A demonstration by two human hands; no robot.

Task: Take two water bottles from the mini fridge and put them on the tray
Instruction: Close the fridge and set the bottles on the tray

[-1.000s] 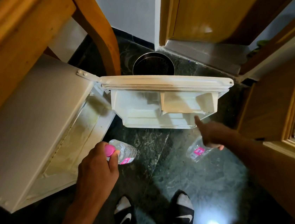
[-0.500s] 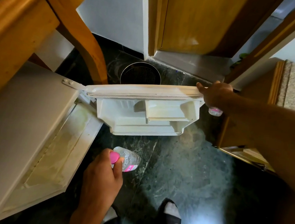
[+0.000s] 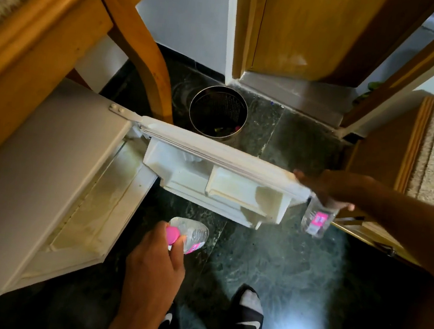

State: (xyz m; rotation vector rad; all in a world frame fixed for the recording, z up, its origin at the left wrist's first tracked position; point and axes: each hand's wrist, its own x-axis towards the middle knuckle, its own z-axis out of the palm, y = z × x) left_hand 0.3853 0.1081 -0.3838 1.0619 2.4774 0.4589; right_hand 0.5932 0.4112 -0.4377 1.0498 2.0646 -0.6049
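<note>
Big white mini fridge (image 3: pixel 32 184) filling the 9 o'clock side, door (image 3: pixel 219 162) swung wide open across the middle, hinge at the 10 o'clock end, free edge out toward 3 o'clock. Dark green stone floor (image 3: pixel 280 266) underneath, round metal bin (image 3: pixel 217 111) parked just behind the door at 12. No tray anywhere in view, so can't say which way that lies. Right hand (image 3: pixel 332 188) up against the free corner of the door, fingertips on the edge, rest of the fingers curled round a water bottle (image 3: pixel 316 220) near its top, bottle hanging down below the hand, long axis close to vertical, pink label facing out. Left hand (image 3: pixel 156 260) down at 6 o'clock, thumb and fingers pinching the pink-capped neck of the other bottle (image 3: pixel 191 233), body pointing away toward 1 o'clock, lying fairly flat. So both bottles out of the fridge, one per hand, nothing left to fetch by the look of it. Looks like the door-shutting bit: the thing that matters is the door edge sitting right at the right hand, with the fridge opening off toward 9, so probably a push from 3 toward 9 along the hinge arc. Right hand clearly nearer; left well apart from the door and busy anyway. Worth watching the dangling bottle, close beside that door corner.
</note>
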